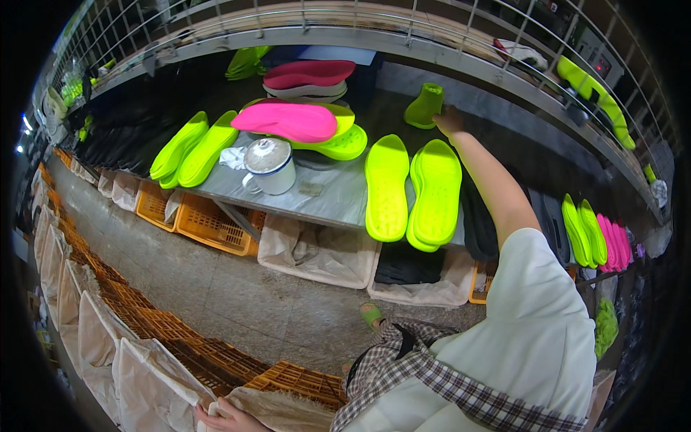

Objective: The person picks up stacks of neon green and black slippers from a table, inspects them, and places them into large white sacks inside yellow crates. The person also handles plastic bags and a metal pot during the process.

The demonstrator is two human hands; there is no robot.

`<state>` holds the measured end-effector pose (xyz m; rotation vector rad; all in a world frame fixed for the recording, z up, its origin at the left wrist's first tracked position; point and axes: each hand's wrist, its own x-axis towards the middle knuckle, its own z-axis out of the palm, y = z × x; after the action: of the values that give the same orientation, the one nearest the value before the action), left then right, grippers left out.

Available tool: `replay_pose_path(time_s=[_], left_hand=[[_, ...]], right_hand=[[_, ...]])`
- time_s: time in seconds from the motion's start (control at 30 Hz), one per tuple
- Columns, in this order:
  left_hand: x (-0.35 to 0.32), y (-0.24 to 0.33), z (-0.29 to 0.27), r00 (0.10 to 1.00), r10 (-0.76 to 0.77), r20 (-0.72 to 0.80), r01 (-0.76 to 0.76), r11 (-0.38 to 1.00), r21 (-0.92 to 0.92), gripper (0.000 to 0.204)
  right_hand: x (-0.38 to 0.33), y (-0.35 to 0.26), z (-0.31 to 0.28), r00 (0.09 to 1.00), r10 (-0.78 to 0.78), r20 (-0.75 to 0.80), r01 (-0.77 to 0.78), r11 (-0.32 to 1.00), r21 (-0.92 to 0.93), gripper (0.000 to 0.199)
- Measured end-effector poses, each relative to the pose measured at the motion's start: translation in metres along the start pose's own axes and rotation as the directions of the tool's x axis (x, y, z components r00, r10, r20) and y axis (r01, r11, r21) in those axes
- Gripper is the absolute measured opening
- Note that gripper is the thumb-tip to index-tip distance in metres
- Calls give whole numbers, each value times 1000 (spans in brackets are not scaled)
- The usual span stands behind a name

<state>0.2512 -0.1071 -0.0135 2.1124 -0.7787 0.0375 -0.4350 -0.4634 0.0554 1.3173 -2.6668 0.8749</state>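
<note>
At the back of the grey table (338, 193), my right hand (450, 121) closes on the edge of a darker green shoe sole (425, 106), which is tilted up. Some of its fingers are hidden. My left hand (232, 417), low in the view, rests with fingers stretched out by the rim of a white-lined crate (155, 378). Neon yellow soles (386, 189) lie on the table's front edge, with a stacked group of the same soles (436, 191) beside them. Farther left, a pink sole (288, 119) lies across yellow ones.
A lidded white enamel mug (270, 167) stands near the table edge. More yellow soles (205, 150) lie left, with pink soles (612, 243) far right. Orange crates (216, 227) and white-lined bins (317, 252) sit under the table. A wire rack (410, 36) spans above.
</note>
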Motion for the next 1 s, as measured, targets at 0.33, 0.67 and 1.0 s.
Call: replay_pose_path(time_s=[0.33,0.67,1.0], left_hand=[[-19,77,41,890,412,193,-452,848,275,75],[-23,94,49,830,410,379,-434,901,-24,51],[-36,177,36,517,689,507,115,531,-839,89]], right_hand=[[82,67,95,834,262,486,-552,405,729,43],[-86,52,-61,706,-87,703,-707,-33,706,30],[-276,-36,-105,109,-570,815,-914,264,307,68]])
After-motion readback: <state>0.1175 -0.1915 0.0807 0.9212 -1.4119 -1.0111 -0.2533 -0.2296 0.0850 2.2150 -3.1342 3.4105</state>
